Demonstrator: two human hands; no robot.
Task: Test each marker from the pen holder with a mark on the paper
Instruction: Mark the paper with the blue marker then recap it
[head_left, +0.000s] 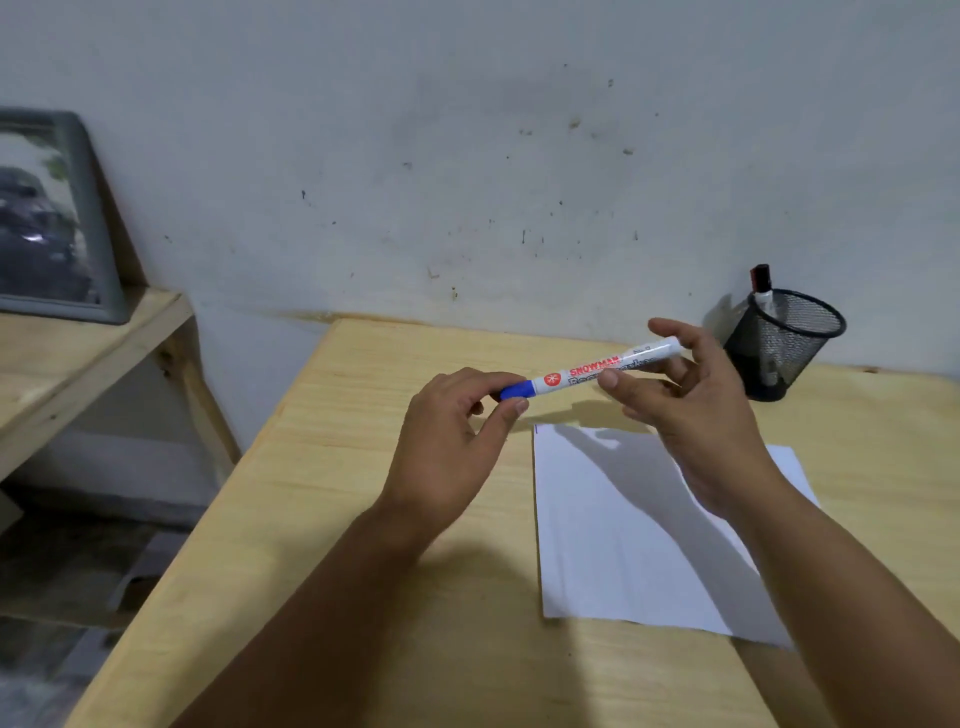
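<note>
A white marker (582, 370) with red lettering and a blue cap is held level above the wooden table (322, 499). My left hand (447, 441) pinches the blue cap at the marker's left end. My right hand (691, 410) grips the white barrel with thumb and fingers. Below the hands lies a white sheet of paper (623, 545), partly shaded by my right arm. A black mesh pen holder (779, 348) stands at the back right against the wall, with a dark-capped marker (762, 288) sticking up out of it.
A wooden shelf (78, 358) stands to the left of the table, carrying a grey framed picture (52, 218). The wall runs directly behind the table. The floor shows at the lower left, past the table's left edge.
</note>
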